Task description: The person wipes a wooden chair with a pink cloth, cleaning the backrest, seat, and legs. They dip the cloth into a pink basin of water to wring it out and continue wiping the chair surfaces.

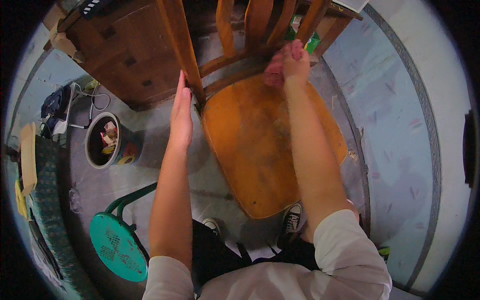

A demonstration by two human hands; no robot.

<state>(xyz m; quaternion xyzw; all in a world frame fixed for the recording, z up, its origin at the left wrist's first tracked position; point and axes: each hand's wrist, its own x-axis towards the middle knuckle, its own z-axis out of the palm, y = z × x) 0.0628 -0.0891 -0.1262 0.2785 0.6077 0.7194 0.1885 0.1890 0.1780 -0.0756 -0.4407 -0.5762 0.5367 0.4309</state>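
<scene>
A wooden chair (258,150) stands before me, its worn orange-brown seat below my arms and its slatted back at the top of the view. My left hand (181,112) lies flat with fingers extended along the outer side of the left back post (185,56), not wrapped round it. At the right rear of the seat, my right hand (290,63) is near the right back post. A blurred pink-red cloth (275,71) shows at its fingers, and the hand is closed on it. The far fingers are hard to make out.
A waste bin (90,140) with wrappers in it stands on the left floor, near a wooden cabinet (123,56). Lower left is a green round stool (118,247). A patterned wall (397,112) runs along the right. My shoes (292,219) are near the seat's front edge.
</scene>
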